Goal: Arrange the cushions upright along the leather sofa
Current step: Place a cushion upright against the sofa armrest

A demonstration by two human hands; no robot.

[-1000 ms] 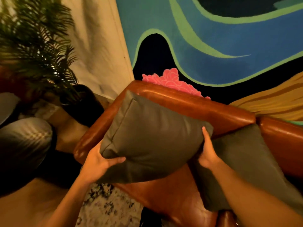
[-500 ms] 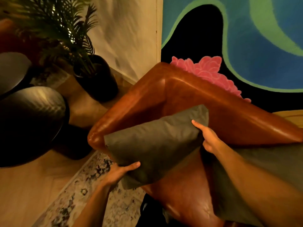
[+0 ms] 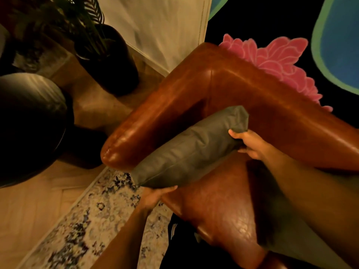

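A grey-green cushion (image 3: 191, 150) stands on edge in the corner of the brown leather sofa (image 3: 223, 90), leaning along the inside of the armrest. My left hand (image 3: 155, 195) cups its near lower corner. At its far upper corner my right hand (image 3: 250, 143) grips the fabric. A second grey-green cushion (image 3: 287, 235) lies on the seat at the right, mostly hidden under my right forearm.
A dark potted palm (image 3: 108, 59) stands on the wooden floor beyond the armrest. A round black seat (image 3: 29, 123) sits at the left. A patterned rug (image 3: 93, 220) lies in front of the sofa. A painted mural (image 3: 281, 61) covers the wall behind.
The cushion has been lowered from in front of the backrest into the sofa corner and turned onto its edge beside the armrest. Both hands stayed on it. The view has tilted downward.
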